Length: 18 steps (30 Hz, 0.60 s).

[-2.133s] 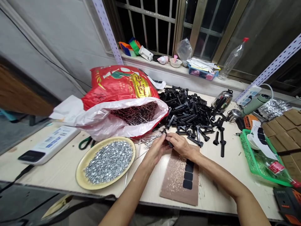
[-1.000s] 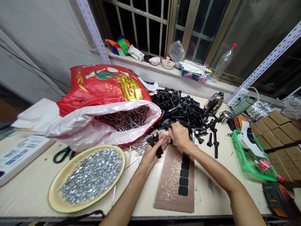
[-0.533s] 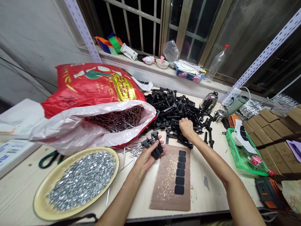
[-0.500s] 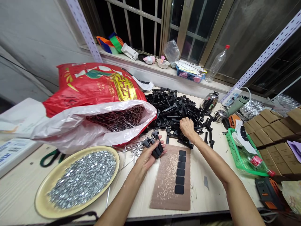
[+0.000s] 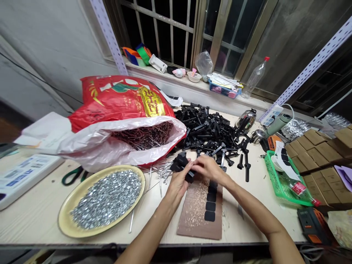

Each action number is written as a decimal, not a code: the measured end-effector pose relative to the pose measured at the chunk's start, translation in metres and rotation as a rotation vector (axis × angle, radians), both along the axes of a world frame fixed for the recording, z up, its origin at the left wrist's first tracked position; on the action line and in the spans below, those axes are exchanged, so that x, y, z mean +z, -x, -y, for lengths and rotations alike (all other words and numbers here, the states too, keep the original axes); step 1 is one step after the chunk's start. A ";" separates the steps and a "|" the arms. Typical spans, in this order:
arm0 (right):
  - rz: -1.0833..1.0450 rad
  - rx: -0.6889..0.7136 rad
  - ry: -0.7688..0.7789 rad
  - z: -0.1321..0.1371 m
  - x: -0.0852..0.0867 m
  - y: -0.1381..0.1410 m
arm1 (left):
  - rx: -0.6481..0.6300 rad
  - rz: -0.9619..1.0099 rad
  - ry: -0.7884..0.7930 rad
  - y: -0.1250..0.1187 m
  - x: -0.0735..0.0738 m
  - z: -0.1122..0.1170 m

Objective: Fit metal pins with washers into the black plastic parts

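Observation:
My left hand, palm up, is closed round several black T-shaped plastic pieces above the top left of a brown board. My right hand has its fingers bent together against the same bunch, pinching at its right side; its fingers partly hide the piece there. On the brown board lies a column of black rounded-square pads, the upper ones partly covered by my right hand. Beyond my hands spreads a big heap of black plastic pieces.
A yellow oval tray of small silvery metal parts stands at left. Behind it lies a red sack of dark nails, with loose long nails at its mouth. Green-handled scissors, a green basket and brown boxes flank the work area.
My right hand has come from the heap toward me and left, and now meets the bunch in my left hand. The camera view has shifted slightly.

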State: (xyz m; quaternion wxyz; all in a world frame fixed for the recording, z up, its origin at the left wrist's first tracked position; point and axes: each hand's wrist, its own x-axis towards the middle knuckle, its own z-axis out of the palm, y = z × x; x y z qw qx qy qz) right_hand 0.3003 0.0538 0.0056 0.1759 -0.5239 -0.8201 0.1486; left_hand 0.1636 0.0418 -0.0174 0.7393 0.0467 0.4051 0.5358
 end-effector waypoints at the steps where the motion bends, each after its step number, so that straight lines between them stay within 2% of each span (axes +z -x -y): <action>1: 0.053 -0.015 0.004 -0.010 0.001 -0.002 | 0.015 -0.027 0.005 0.001 0.000 0.000; 5: 0.462 -0.220 -0.008 -0.054 0.003 -0.011 | 0.032 -0.180 -0.054 0.010 -0.003 0.003; 8: 0.566 -0.213 0.009 -0.069 0.001 -0.010 | 0.039 -0.323 -0.152 0.015 -0.003 0.007; 12: 0.553 -0.234 -0.018 -0.067 0.009 -0.009 | 0.029 -0.487 -0.247 0.018 0.001 0.011; 14: 0.491 -0.269 -0.068 -0.059 0.017 -0.009 | 0.052 -0.502 -0.275 0.019 0.004 0.013; 18: 0.002 -0.253 -0.171 -0.026 0.021 0.004 | 0.082 -0.466 -0.326 0.019 0.008 0.018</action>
